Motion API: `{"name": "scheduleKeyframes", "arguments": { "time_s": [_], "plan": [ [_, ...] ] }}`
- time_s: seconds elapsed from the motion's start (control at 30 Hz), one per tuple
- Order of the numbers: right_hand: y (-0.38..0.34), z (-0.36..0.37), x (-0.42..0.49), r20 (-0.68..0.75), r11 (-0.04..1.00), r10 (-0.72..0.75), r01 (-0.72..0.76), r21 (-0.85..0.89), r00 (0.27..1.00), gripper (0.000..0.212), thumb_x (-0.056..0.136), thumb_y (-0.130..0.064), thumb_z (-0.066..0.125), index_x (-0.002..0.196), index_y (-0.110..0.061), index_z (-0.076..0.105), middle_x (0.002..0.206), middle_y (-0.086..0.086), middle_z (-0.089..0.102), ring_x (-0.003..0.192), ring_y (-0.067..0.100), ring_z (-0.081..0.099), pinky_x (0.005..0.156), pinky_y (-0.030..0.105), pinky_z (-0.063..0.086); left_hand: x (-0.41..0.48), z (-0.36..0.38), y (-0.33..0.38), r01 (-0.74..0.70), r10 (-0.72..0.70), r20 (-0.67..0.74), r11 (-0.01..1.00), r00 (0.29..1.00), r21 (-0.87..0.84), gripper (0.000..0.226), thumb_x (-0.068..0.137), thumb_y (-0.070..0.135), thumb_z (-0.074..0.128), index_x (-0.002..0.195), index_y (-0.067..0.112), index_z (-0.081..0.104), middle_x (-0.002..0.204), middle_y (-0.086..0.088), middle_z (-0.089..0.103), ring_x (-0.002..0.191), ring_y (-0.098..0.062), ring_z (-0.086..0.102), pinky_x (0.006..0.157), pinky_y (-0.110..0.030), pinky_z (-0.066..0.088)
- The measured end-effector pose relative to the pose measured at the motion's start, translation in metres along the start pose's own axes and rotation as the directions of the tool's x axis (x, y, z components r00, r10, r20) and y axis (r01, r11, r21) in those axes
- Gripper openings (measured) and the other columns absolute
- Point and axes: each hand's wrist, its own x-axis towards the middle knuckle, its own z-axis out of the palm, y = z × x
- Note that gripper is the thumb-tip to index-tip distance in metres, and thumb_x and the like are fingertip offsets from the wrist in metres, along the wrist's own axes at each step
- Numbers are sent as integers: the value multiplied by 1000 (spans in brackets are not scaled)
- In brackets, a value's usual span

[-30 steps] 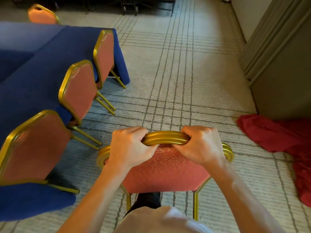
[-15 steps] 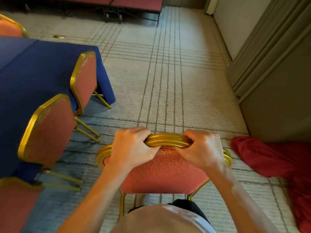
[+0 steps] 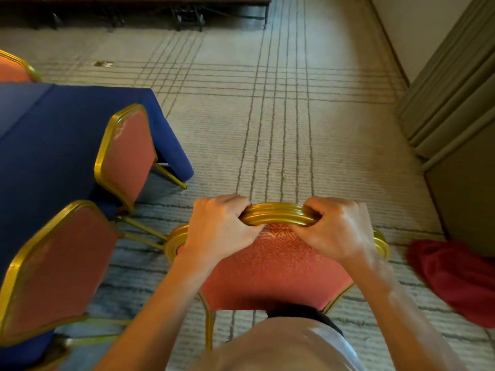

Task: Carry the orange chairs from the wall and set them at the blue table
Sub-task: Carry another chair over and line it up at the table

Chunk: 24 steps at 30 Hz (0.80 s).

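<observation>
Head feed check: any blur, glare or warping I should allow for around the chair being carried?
Head view: wide-angle warp bends the carpet lines; left hand, right hand and the carried chair's gold top rail are sharp; the red cloth at the right edge is smeared; mild glare on the pale shirt below.

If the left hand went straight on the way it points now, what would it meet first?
Beyond the chair rail it grips, the left hand faces only open carpet; the corner of the blue table lies off to its left. Depth is unclear, so likely free.
</observation>
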Motion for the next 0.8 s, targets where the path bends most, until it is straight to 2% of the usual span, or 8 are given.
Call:
{"name": "scheduleKeyframes", "arguments": {
  "time_s": [0.07,0.2,0.33,0.43,0.53,0.6,0.67,0.8],
  "plan": [
    [22,10,45,30,1000,-14,14,-8,999,39,70,-57,70,56,-23,57,50,-13,50,48,13,53,57,23,39,39,15,-8,24,-24,-23,1000,999,15,40,70,33,79,56,23,43,52,9,45,46,-15,44,44,-34,43],
    [43,27,124,49,995,-100,99,22,994,43,73,-64,60,56,-24,57,50,-12,54,47,11,53,57,21,37,100,28,-34,61,-61,-42,998,997,3,38,72,29,75,57,23,41,54,12,38,47,-11,37,43,-35,41],
    [55,49,178,39,986,-162,159,58,986,38,70,-45,84,56,-25,55,50,-12,53,44,12,52,53,22,42,144,43,-63,104,-104,-34,994,994,20,32,73,31,76,55,17,53,53,7,49,47,-14,45,44,-39,44],
    [65,69,218,45,981,-179,175,80,983,34,66,-40,89,58,-25,60,52,-11,58,45,14,56,51,25,47,178,54,-85,101,-100,-33,994,994,27,30,74,33,72,56,18,54,54,7,50,48,-12,43,43,-38,43],
    [70,101,267,44,979,-192,188,77,981,32,69,-44,84,59,-24,61,53,-11,58,47,14,58,52,23,45,217,64,-121,108,-107,-51,994,993,21,30,74,34,68,56,21,48,54,11,44,49,-10,39,42,-34,40],
    [68,119,297,56,978,-197,192,77,979,34,72,-51,71,58,-23,59,52,-11,56,47,14,56,52,25,47,240,67,-146,112,-111,-54,993,992,26,29,73,35,67,55,23,47,55,14,40,49,-8,37,41,-32,38],
    [66,144,332,64,976,-207,203,76,976,36,72,-56,63,56,-24,58,50,-11,54,45,11,52,51,24,45,264,75,-178,145,-143,-58,989,988,33,29,73,38,66,54,21,51,52,11,45,46,-11,41,40,-36,40],
    [58,185,407,90,982,-180,173,73,980,38,73,-58,63,55,-28,49,47,-14,45,43,7,45,52,22,40,326,85,-242,161,-160,-35,986,987,35,31,72,39,69,54,21,53,51,7,50,46,-12,44,42,-34,39]
  ]
}}
